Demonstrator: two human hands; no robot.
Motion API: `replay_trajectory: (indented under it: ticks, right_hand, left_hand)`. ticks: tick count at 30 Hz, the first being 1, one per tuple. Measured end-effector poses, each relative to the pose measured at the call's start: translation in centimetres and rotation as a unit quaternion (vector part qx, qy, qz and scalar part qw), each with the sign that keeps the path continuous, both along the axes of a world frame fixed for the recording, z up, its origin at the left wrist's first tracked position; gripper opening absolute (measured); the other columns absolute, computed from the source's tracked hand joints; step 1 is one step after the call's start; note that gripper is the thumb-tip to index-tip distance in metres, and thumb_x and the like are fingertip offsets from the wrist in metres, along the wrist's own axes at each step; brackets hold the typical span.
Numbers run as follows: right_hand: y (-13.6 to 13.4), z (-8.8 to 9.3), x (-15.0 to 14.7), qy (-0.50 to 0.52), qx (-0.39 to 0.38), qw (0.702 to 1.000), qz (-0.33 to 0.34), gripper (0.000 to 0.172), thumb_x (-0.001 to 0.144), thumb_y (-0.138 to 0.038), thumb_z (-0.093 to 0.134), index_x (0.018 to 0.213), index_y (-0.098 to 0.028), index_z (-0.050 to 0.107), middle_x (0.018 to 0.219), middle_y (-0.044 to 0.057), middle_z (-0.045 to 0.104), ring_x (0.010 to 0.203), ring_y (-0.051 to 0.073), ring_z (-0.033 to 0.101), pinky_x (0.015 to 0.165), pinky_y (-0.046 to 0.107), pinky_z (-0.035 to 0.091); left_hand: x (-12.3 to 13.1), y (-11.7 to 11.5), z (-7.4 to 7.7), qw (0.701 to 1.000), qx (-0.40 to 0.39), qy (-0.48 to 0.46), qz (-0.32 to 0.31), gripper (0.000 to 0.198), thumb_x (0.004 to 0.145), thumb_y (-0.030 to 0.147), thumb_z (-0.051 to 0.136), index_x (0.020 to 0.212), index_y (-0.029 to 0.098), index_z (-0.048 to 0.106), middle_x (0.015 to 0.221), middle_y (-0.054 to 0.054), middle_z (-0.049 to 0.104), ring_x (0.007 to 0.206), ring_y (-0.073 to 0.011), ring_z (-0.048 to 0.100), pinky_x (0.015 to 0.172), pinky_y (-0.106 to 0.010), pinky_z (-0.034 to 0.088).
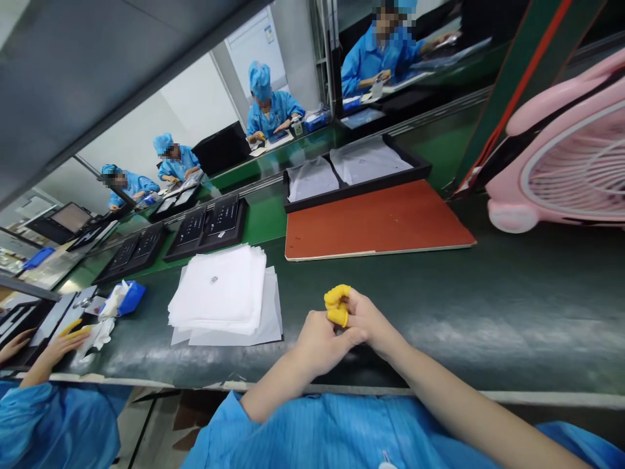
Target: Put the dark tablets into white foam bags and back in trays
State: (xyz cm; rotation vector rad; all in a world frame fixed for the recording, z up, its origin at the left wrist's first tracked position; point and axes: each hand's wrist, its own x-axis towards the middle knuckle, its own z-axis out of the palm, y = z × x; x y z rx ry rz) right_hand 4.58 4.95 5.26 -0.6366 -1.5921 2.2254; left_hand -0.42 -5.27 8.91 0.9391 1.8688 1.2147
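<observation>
Head view; left hand (319, 342) against right hand (370, 320)

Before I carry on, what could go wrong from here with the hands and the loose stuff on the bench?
The yellow finger coverings might slip or tear where the left hand and right hand meet. The white sheets are stacked unevenly, lower ones jutting out, so a brushing sleeve could shift them. A draught from the pink fan might lift them too, though I can't tell whether it is running.
</observation>
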Motion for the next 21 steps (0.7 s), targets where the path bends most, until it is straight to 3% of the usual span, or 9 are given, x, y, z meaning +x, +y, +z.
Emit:
replay_trajectory:
  ticks: [2,4,8,15,17,21]
  right_hand:
    - [0.2,-0.2,-0.2,0.01,0.008,1.0,-0.009,0.043,0.042,-0.029,0.072,0.08,-0.018,0.054,0.079,0.001,0.062,0.073,0.014,0.059,0.065,0.026,0.049]
    - [0.2,-0.2,-0.1,0.022,0.009,1.0,-0.017,0.048,0.043,-0.032,0.073,0.085,-0.019,0.056,0.091,0.005,0.064,0.082,0.017,0.06,0.073,0.03,0.05]
    - [-0.5,0.5,0.5,0.051,0.015,0.998,-0.016,0.042,0.051,-0.039,0.071,0.085,-0.019,0.058,0.093,0.006,0.065,0.088,0.02,0.061,0.081,0.035,0.05]
    - [-1.0,1.0,0.5,0.049,0.015,0.996,-0.066,0.042,0.046,-0.043,0.072,0.077,-0.018,0.06,0.082,0.006,0.065,0.076,0.019,0.06,0.073,0.033,0.049]
    - [-0.8,1.2,0.4,0.044,0.064,0.993,-0.089,0.04,0.05,-0.043,0.069,0.081,-0.018,0.061,0.083,0.006,0.063,0.073,0.017,0.058,0.068,0.032,0.049]
    - [-0.4,1.5,0.7,0.05,0.223,0.952,-0.202,0.034,0.06,-0.037,0.062,0.09,-0.021,0.062,0.089,0.005,0.06,0.074,0.016,0.056,0.065,0.032,0.046]
  left_hand:
    - [0.1,0.0,-0.1,0.998,0.039,0.016,0.038,0.033,0.064,0.045,0.062,0.075,0.014,0.061,0.064,-0.002,0.055,0.058,-0.0118,0.044,0.058,-0.025,0.036]
    - [0.2,0.0,0.0,0.992,0.1,-0.027,0.075,0.035,0.067,0.047,0.059,0.081,0.015,0.06,0.066,-0.001,0.053,0.057,-0.0099,0.041,0.057,-0.024,0.035]
    - [0.5,0.3,0.4,0.982,0.137,-0.084,0.094,0.04,0.063,0.052,0.063,0.075,0.014,0.056,0.061,0.002,0.045,0.054,-0.0069,0.033,0.053,-0.022,0.028]
    - [2.2,0.6,-0.9,0.964,0.14,-0.217,0.063,0.062,0.051,0.07,0.064,0.076,0.015,0.048,0.049,0.009,0.027,0.043,-0.0037,0.02,0.044,-0.022,0.016]
    - [2.3,0.6,-1.3,0.971,0.147,-0.172,0.071,0.061,0.059,0.073,0.056,0.077,0.015,0.047,0.048,0.009,0.027,0.043,-0.0049,0.022,0.044,-0.022,0.019]
    - [2.3,0.6,-1.5,0.967,0.207,0.061,0.133,0.047,0.078,0.064,0.04,0.076,0.018,0.043,0.061,0.002,0.041,0.054,-0.0091,0.036,0.052,-0.024,0.03]
